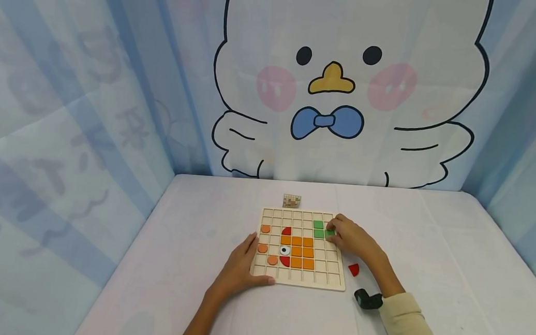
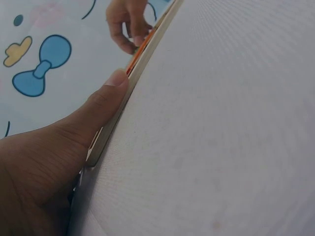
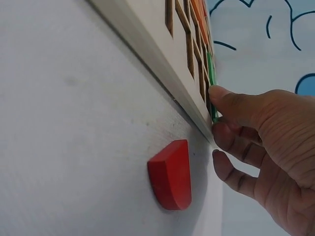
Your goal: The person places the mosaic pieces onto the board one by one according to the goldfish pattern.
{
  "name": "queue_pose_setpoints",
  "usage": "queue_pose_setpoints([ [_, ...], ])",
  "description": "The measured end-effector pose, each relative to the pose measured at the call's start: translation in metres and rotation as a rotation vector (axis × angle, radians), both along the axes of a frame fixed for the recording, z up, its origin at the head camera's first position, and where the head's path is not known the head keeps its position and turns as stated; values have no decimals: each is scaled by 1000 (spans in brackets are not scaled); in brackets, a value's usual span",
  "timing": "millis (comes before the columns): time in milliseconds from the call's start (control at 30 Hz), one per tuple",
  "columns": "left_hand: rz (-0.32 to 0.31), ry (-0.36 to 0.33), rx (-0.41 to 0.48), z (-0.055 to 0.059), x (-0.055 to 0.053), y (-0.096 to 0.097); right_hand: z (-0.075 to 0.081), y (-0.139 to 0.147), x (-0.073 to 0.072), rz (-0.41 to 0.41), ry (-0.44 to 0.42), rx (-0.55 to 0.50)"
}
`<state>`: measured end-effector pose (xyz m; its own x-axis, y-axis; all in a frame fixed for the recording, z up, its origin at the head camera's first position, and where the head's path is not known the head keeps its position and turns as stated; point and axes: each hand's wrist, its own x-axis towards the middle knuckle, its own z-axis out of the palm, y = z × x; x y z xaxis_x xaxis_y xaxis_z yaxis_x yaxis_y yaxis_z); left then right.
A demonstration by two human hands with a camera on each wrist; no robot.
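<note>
A pale wooden grid board (image 1: 325, 278) lies on the table, holding orange squares (image 1: 296, 251), orange discs (image 1: 262, 248), red quarter-round pieces (image 1: 285, 261), a white eye disc (image 1: 284, 250) and green squares (image 1: 318, 224). My left hand (image 1: 240, 269) spans the board's near left corner, its fingers straight along the left side and its thumb (image 2: 110, 96) against the front edge. At the far right of the grid, my right hand (image 1: 349, 237) pinches a green square (image 3: 212, 73) at the board's surface; its fingertips partly cover it.
Right of the board lies a loose red quarter-round piece (image 1: 353, 269), also close up in the right wrist view. A small patterned card or block (image 1: 291, 201) sits behind the board. A cartoon-printed curtain (image 1: 325, 156) hangs behind the white table (image 1: 199, 209).
</note>
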<state>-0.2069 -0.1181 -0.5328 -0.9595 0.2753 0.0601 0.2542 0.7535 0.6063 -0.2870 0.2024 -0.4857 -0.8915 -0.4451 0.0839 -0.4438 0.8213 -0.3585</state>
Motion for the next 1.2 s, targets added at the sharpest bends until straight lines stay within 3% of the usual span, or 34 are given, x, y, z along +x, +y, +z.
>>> queue_pose_setpoints([
  [533, -2, -2, -1, 2, 1, 1, 7, 4, 12, 2, -2, -69],
  [800, -11, -7, 1, 1, 1, 1, 18, 14, 28, -9, -101, -85],
  [1200, -1, 6, -5, -1, 1, 1, 16, 31, 52, -19, -203, -56],
])
